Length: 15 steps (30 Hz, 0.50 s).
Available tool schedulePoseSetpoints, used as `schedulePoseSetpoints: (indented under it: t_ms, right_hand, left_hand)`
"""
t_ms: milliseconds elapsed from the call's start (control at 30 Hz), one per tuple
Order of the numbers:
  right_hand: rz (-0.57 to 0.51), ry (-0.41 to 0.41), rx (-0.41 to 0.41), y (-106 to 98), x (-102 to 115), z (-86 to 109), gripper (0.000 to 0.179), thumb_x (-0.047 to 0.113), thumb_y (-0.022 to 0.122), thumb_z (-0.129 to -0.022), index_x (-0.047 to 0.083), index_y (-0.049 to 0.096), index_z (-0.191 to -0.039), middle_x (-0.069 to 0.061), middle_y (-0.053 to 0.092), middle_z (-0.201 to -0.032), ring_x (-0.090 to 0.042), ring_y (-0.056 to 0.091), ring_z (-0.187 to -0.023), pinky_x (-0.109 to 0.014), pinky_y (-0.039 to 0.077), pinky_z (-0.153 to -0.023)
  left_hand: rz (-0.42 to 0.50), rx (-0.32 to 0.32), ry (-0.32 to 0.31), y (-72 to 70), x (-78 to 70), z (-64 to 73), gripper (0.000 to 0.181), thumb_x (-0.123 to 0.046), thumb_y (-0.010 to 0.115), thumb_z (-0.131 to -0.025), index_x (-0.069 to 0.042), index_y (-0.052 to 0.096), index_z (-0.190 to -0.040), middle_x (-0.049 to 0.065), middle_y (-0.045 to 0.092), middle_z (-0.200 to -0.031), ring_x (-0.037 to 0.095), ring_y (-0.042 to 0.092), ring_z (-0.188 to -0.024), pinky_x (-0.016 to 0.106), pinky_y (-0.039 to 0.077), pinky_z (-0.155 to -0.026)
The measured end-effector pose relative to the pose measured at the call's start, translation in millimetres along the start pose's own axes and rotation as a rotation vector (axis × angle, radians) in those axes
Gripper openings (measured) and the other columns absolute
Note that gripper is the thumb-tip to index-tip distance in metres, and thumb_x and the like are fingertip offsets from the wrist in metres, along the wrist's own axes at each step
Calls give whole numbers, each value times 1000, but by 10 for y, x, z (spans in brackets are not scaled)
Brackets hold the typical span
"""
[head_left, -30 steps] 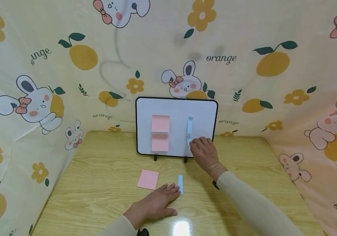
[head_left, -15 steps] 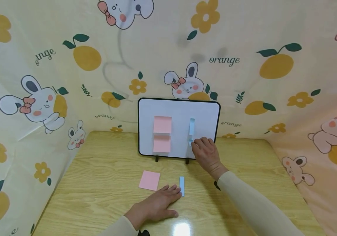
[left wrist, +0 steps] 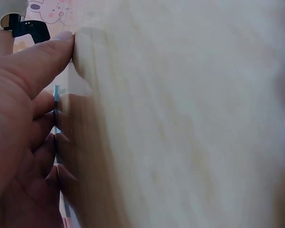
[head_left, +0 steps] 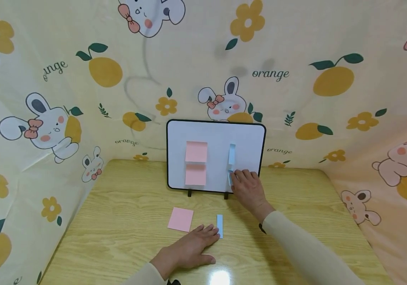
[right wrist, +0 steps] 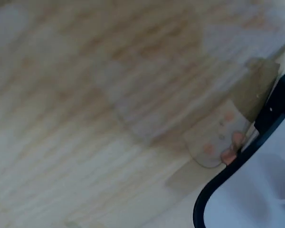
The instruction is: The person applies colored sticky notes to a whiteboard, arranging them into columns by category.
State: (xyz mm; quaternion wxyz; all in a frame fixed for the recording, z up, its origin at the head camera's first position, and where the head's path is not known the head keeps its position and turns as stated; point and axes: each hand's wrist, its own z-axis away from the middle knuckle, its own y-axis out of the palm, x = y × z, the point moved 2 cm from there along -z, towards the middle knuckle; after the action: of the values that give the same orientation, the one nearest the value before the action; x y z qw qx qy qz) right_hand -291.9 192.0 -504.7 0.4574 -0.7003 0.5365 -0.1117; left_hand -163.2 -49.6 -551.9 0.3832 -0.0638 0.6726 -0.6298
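My right hand [head_left: 248,190] is at the lower right of the whiteboard [head_left: 214,158], its bent fingers at a narrow blue sticky note [head_left: 230,179] that is partly covered by them. Directly above is another blue sticky note [head_left: 231,153]. My left hand [head_left: 192,247] lies flat on the table with fingers spread, the fingertips at the edge of a blue paper strip [head_left: 220,223]. In the left wrist view the left thumb [left wrist: 50,59] stretches along the tabletop. The right wrist view shows the whiteboard's black frame [right wrist: 213,190] but no fingers.
Two pink sticky notes, an upper pink note [head_left: 196,151] and a lower pink note [head_left: 195,175], are on the board's left half. A pink square of paper [head_left: 180,219] lies on the wooden table [head_left: 118,225]. Black feet [head_left: 190,193] support the board. A patterned cloth [head_left: 189,51] surrounds the table.
The right fingers have shifted slightly down, and more of the lower blue note shows beside them. My left hand stays in place. The head view has moved a little.
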Motion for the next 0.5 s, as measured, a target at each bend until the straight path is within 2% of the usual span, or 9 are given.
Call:
schedulePoseSetpoints:
  t_ms: [200, 333, 433, 500]
  right_hand:
    - [-11, 6, 108, 24, 116, 169, 53, 26, 78, -95, 3, 65, -141, -13, 68, -126, -31, 64, -109, -44, 56, -84]
    - [-17, 4, 151, 30, 184, 247, 54, 24, 73, -97, 2, 61, -145, -13, 65, -129, -31, 61, -113, -45, 55, -88]
    - [-21, 8, 184, 31, 211, 271, 54, 24, 69, -99, 2, 58, -148, -14, 62, -139, -33, 58, -125, -49, 54, -99]
    - [-10, 3, 231, 24, 223, 285, 57, 25, 66, -101, 2, 54, -152, -14, 57, -151, -33, 54, -138, -53, 49, -111]
  left_hand:
    - [-24, 13, -8, -14, -33, 2, 73, -51, 59, -105, -13, 40, -164, 3, 33, -172, 21, 28, -161, 43, 26, -132]
    - [-93, 26, -11, -97, -73, -30, 64, -49, 55, -108, -14, 46, -161, 1, 39, -169, 20, 34, -159, 40, 32, -129]
    - [-158, 19, -13, -191, -108, -107, 52, -44, 53, -109, -16, 58, -153, -2, 51, -161, 17, 45, -152, 35, 39, -125]
    - [-200, 4, 0, -251, -128, -185, 40, -40, 52, -110, -17, 72, -136, -5, 66, -144, 14, 57, -139, 31, 46, -118]
